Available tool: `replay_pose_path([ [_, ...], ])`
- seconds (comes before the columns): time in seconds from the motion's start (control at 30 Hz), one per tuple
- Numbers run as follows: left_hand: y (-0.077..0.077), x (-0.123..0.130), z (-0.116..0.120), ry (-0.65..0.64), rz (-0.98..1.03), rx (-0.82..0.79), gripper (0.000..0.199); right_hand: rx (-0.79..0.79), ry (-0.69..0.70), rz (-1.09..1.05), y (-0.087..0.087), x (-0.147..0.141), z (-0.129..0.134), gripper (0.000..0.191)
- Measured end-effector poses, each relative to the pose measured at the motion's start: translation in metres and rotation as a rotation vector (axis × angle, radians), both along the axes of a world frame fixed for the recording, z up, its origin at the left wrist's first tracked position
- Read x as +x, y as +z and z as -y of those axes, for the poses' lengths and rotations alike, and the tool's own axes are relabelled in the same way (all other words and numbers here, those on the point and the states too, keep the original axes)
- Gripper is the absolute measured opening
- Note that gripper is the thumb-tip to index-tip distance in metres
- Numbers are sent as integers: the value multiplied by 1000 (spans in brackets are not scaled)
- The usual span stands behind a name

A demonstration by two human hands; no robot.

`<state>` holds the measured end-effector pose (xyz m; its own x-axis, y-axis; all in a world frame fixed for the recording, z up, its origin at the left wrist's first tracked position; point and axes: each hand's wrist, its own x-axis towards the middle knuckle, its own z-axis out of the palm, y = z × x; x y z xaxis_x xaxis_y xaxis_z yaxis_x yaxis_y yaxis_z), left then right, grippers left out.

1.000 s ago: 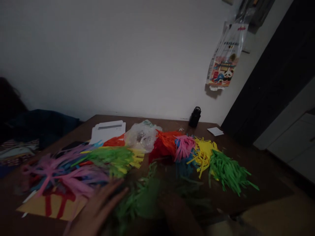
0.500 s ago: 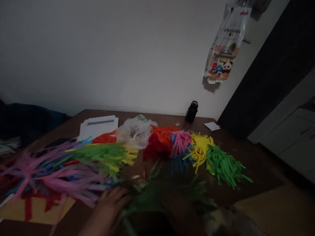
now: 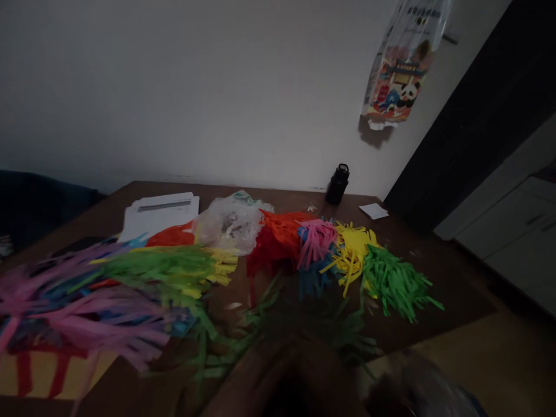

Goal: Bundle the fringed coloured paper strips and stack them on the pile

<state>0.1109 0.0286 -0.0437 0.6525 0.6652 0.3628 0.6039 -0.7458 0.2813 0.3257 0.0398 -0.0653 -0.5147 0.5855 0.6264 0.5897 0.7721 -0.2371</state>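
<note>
Deep shadow covers the bottom middle, where my left hand and my right hand are drawn close together. Dim, blurred fingers look closed at the green paper fringe, whose cut strips spread out to the left, away and to the right of both hands. What lies between the fingertips is hard to see. Beyond the hands stands a row of fringed paper bunches: a red one, an orange one, a pink one, a yellow one and a bright green one.
At left lie a pink-purple fringe pile and a green-yellow fringe. A clear plastic bag, white papers, a black bottle and a white card are farther back. A printed bag hangs against the wall.
My left hand has moved right and down, close to my right hand. Green strips now trail farther left across the table. The view has tilted slightly down.
</note>
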Motion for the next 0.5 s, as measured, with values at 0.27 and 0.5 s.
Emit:
replay_pose_path([
  [0.27,-28,15,-30,-37,18,-51,59,43,47,23,2,10,4,28],
  [0.5,-25,-38,-48,74,-52,15,47,48,74,79,2,13,4,31],
])
